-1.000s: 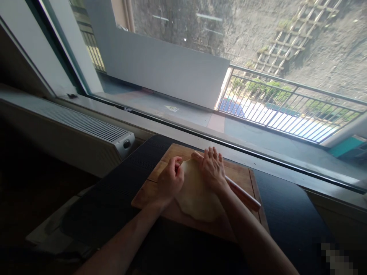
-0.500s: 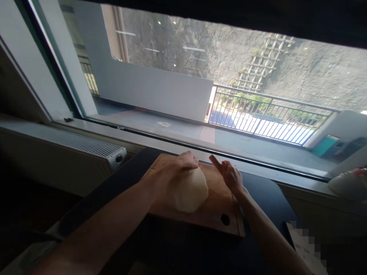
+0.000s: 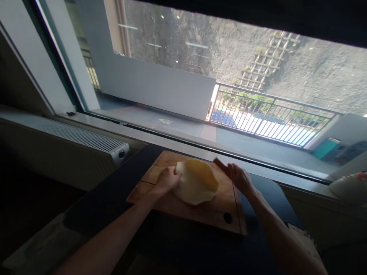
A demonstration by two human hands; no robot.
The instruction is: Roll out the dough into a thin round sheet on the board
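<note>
A flat, pale round of dough [image 3: 195, 187] is over the wooden cutting board [image 3: 197, 219], its far right part catching yellowish light. My left hand [image 3: 168, 178] pinches the dough at its left edge. To the right of the dough, my right hand [image 3: 240, 177] is wrapped around a short wooden rolling pin [image 3: 220, 165]. One end of the pin points out toward the window, past the far right part of the board. The pin is apart from the dough. A dark round hole [image 3: 228, 218] shows in the board's near right corner.
The board lies on a dark table [image 3: 265, 194] pushed up near a window sill [image 3: 189, 144]. A white radiator [image 3: 94, 141] stands to the left. At the right edge of the view is a pale rounded object [image 3: 348, 187] by the sill.
My left hand has moved from the dough's far edge to its left edge, and the dough has shifted a little right and turned. My right hand keeps the rolling pin beside it.
</note>
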